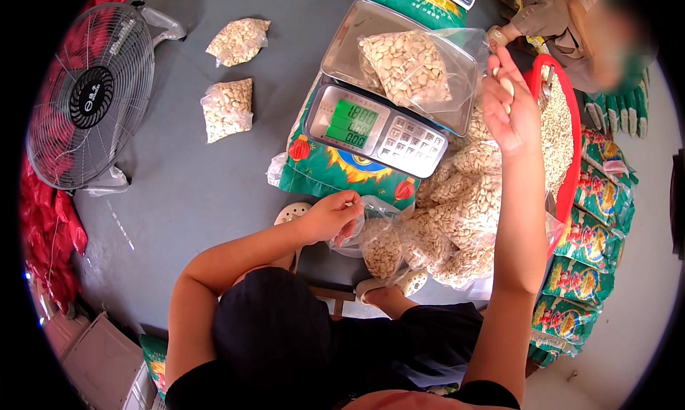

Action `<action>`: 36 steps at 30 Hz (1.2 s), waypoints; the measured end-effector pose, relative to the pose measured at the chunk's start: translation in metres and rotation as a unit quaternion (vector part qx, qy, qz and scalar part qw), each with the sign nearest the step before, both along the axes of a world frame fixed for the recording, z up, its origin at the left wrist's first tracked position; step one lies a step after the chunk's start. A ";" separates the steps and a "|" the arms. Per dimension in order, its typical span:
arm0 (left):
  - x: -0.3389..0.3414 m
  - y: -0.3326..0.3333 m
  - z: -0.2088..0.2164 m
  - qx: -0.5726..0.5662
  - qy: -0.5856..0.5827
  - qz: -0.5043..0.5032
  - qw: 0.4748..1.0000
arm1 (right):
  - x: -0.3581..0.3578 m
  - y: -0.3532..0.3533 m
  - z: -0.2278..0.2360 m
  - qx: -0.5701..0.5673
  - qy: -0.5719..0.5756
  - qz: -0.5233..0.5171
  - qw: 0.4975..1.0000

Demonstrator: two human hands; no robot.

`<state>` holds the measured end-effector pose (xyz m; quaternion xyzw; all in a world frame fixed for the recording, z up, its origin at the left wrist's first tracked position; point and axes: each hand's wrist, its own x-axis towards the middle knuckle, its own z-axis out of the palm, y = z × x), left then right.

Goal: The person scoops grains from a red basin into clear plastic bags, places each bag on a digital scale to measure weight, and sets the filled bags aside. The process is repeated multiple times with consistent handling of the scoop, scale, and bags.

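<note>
My right hand (509, 107) is raised at the right edge of the scale's tray, palm up with fingers partly curled around a few pale pumpkin seeds (506, 87). Just left of it, a clear bag of pumpkin seeds (405, 64) lies on the metal tray (342, 45), its loose top stretching toward that hand. The scale (377, 130) has a lit green display and a keypad. Below the scale, my left hand (335, 216) is closed with curled fingers beside a clear plastic bag (377, 209); whether it grips anything is hidden.
Filled seed bags (457, 232) are heaped beside a red tub (569, 135) of loose seeds. Two more bags (228, 110) lie on the grey floor. A fan (91, 96) stands left. Green printed sacks (589, 232) are stacked right. Another person (553, 18) sits at the upper right.
</note>
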<state>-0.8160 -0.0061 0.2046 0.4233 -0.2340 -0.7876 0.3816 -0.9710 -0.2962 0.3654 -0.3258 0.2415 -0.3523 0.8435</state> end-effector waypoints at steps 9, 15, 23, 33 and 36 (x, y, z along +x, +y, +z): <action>-0.005 0.001 0.001 0.020 -0.016 -0.027 0.999 | -0.058 0.161 -0.093 0.274 0.260 0.298 0.877; -0.005 0.004 0.002 -0.005 0.020 -0.089 0.996 | -0.084 0.193 -0.111 0.419 0.138 0.253 0.861; 0.016 0.005 -0.051 0.028 -0.154 -0.178 0.971 | -0.076 0.135 -0.072 0.103 0.257 0.104 0.955; 0.094 -0.124 0.086 -0.287 -0.593 0.023 0.752 | -0.030 0.003 -0.021 -0.158 0.536 -0.049 0.828; 0.059 -0.183 0.121 -0.411 -0.653 0.080 0.631 | -0.003 -0.018 -0.020 -0.176 0.593 -0.024 0.785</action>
